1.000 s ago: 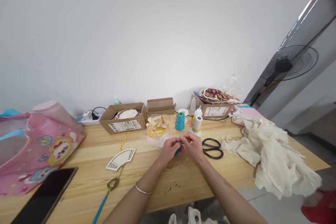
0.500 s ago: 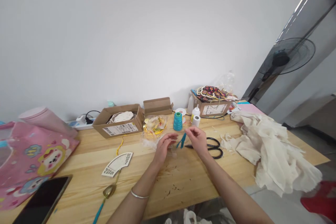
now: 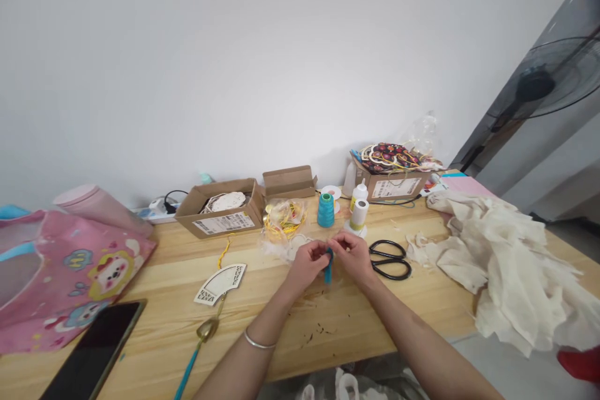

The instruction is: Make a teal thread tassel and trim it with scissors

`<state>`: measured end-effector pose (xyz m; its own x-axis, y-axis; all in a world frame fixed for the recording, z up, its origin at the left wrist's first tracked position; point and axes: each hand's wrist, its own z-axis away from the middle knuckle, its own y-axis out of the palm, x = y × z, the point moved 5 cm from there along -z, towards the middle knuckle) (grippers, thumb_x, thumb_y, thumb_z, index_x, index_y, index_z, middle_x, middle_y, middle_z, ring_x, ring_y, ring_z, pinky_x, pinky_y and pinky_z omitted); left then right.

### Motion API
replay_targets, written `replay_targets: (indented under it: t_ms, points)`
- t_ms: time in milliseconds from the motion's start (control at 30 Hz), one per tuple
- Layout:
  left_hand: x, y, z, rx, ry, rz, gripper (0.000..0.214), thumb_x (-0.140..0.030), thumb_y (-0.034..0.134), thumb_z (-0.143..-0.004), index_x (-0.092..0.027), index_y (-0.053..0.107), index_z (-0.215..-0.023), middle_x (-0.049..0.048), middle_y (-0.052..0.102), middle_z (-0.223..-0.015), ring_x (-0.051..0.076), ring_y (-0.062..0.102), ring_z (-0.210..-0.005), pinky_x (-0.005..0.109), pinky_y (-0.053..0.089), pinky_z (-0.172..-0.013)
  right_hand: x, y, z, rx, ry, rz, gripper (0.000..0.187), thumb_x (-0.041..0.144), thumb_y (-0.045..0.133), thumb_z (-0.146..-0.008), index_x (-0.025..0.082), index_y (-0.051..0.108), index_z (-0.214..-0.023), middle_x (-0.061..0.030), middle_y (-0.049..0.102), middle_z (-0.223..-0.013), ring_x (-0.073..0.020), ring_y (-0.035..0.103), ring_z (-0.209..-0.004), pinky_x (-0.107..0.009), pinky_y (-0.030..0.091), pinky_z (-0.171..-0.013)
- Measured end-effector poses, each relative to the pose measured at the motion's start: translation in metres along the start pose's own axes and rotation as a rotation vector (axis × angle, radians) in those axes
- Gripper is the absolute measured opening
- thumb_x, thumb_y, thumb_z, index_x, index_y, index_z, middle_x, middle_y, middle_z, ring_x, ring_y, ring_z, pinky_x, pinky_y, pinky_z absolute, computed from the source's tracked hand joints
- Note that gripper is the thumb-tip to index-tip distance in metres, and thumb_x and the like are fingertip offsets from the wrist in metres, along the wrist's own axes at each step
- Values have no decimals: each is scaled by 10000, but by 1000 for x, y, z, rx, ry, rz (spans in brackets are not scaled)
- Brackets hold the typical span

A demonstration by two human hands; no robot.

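Note:
A small bundle of teal thread [image 3: 328,272] hangs between my two hands above the table. My left hand [image 3: 310,260] pinches its upper part from the left, and my right hand [image 3: 350,252] closes on it from the right with thumb and index finger. The fingers nearly meet and hide the top of the bundle. Beyond them stands a cone of teal thread [image 3: 325,211]. To the right of my right hand lie black-handled scissors [image 3: 390,259], their blades hidden behind it. A fan-shaped wooden pendant [image 3: 221,284] with a gold cap [image 3: 207,329] and teal tassel [image 3: 186,376] rests at left.
Along the wall stand a cardboard box [image 3: 225,223], another full box [image 3: 396,189], a glue bottle [image 3: 359,192] and a white spool [image 3: 359,214]. Cream cloth [image 3: 506,262] covers the right side. A phone [image 3: 96,350] and pink bag [image 3: 79,281] lie at left.
My left hand has moved in from the side and now pinches the teal thread together with my right hand. The view has shifted, moving the scene slightly rightward.

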<state>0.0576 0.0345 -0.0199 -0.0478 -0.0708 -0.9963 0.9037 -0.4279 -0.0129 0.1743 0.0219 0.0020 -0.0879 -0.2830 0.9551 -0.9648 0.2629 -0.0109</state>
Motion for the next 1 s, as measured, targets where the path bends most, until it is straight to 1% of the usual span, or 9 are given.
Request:
replay_targets:
  t_ms: [133,267,333,400,467,533,700,900,1000]
  points:
    - [-3,5,4,75,-1,-82,129,-208,415,-712,-154,520,-659,-55,482,-471,59,414,-365,180,316,-390,-1,-11,-2,-98,20,-70,229,353,592,-667,160,536,-558,28,461,-496,-72,385,-472,-195,335,-443]
    - [-5,-5,1,-3,35,-159,157,-146,384,-681,-161,492,-569,-52,464,-447,68,421,-407,185,332,-435,-5,-28,-7,-215,45,-123,281,406,533,-719,156,500,-596,50,384,-458,-56,333,-429,-185,299,-415]
    - [-8,-13,0,-79,92,-118,154,-156,394,-692,-156,538,-636,-24,548,-566,89,505,-539,198,397,-534,-6,-33,-8,-228,53,-137,291,414,528,-720,155,497,-592,55,371,-452,-52,325,-421,-184,292,-412]
    - [-13,-18,0,-136,165,-38,182,-208,433,-717,-149,588,-791,23,623,-785,127,566,-750,232,435,-692,-5,-31,-9,-196,60,-141,273,396,565,-691,154,514,-578,52,394,-458,-53,339,-428,-186,303,-419]
    - [-16,-16,1,-127,186,35,276,-284,486,-730,-142,592,-942,65,626,-975,169,557,-929,275,414,-825,-3,-24,-7,-132,67,-141,241,364,618,-644,152,544,-554,41,444,-478,-61,383,-454,-193,338,-448]
    - [-16,-8,3,-62,151,47,362,-334,532,-720,-138,584,-1019,80,617,-1047,193,542,-992,297,397,-868,-4,-14,-4,-64,82,-143,216,338,652,-610,152,572,-535,28,491,-500,-72,428,-480,-200,367,-470]
    - [-11,5,4,43,96,-34,381,-372,519,-741,-136,612,-1025,57,679,-845,180,595,-795,297,443,-750,-14,2,1,33,159,-194,242,371,638,-626,157,553,-551,44,470,-455,-61,412,-382,-189,346,-370]
    - [-7,4,0,81,4,57,296,-365,537,-729,-129,655,-864,44,671,-741,136,587,-674,239,444,-653,-16,3,-2,52,198,-218,273,396,623,-625,163,509,-540,56,444,-426,-61,390,-330,-197,347,-328]
    - [-5,6,0,127,-44,112,260,-358,563,-699,-125,639,-786,28,642,-678,107,566,-581,204,423,-552,-10,3,-3,42,176,-198,249,361,636,-615,156,529,-520,48,454,-425,-63,398,-347,-191,334,-340]
